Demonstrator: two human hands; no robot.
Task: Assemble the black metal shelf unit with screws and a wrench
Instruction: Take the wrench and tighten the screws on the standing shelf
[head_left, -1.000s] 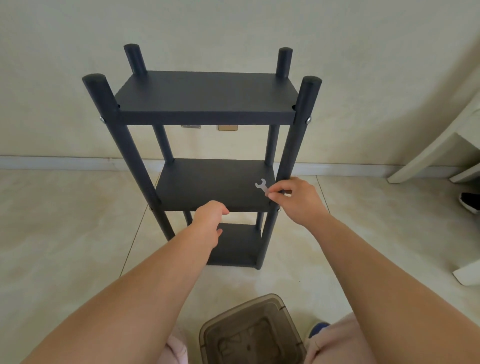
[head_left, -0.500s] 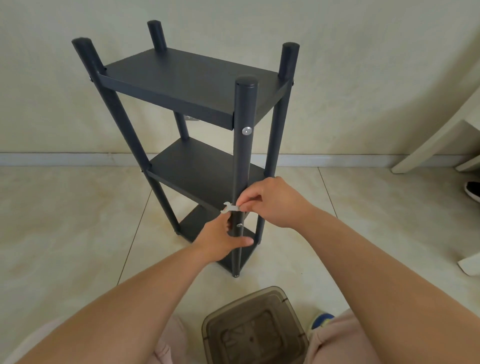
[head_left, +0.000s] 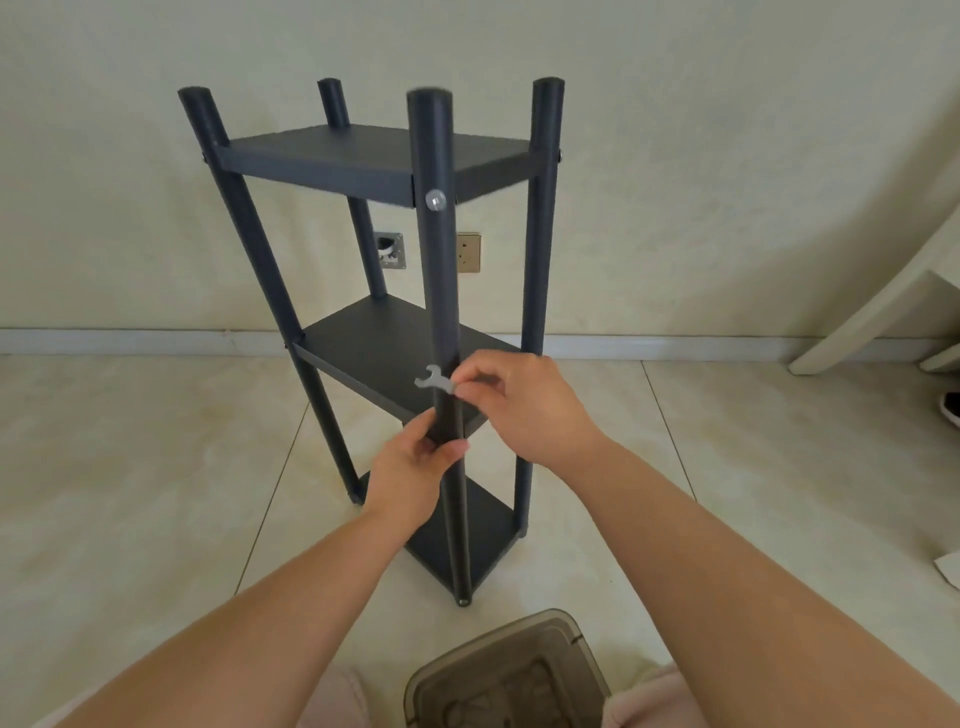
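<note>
The black metal shelf unit (head_left: 363, 161) stands upright on the tiled floor, three shelves between four round posts, one corner turned toward me. A silver screw head (head_left: 435, 199) shows on the nearest post at the top shelf. My left hand (head_left: 415, 470) grips that nearest post just below the middle shelf. My right hand (head_left: 524, 402) pinches a small flat silver wrench (head_left: 434, 379) against the post at middle-shelf height. Any screw under the wrench is hidden.
A translucent grey plastic box (head_left: 511, 675) sits on the floor right below me, between my knees. A wall with two sockets (head_left: 467, 253) runs behind the unit. White furniture legs (head_left: 857, 322) stand at the right, with a dark shoe at the right edge.
The shelf unit was rotated from facing me flat to corner-on. My left hand moved from the middle shelf's front edge to the near post. My right hand kept the wrench.
</note>
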